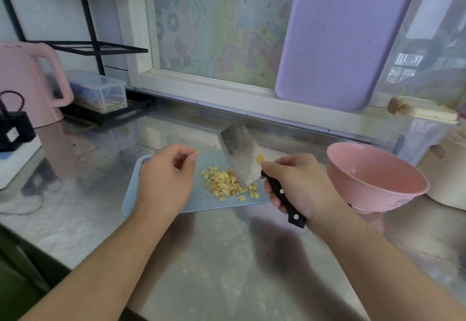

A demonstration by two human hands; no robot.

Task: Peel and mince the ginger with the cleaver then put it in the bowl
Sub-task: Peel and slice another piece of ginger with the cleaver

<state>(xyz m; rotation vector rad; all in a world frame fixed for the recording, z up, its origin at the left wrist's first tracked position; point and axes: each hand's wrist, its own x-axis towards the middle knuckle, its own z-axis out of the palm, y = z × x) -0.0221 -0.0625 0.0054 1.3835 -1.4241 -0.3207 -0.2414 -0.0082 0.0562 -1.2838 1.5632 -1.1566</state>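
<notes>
on the shiny metal counter (227,257) lies a pale blue cutting board (161,204), and just to its right sits a pink bowl (373,177). the bowl looks bare inside, with only some shine on its bottom. far back on the left a clear box (100,91) sits on a black rack (83,43); what is in it is too blurry to tell.

the right hand (300,184) is wrapped tight round the black handle of the cleaver (242,154). the blade tilts up and away, with its low corner touching the pile of minced ginger (228,182). the pile sits on the board between the two hands. the left hand (166,174) hovers over the board's left side, pinching one tiny ginger bit (197,152) at its fingertips.
</notes>
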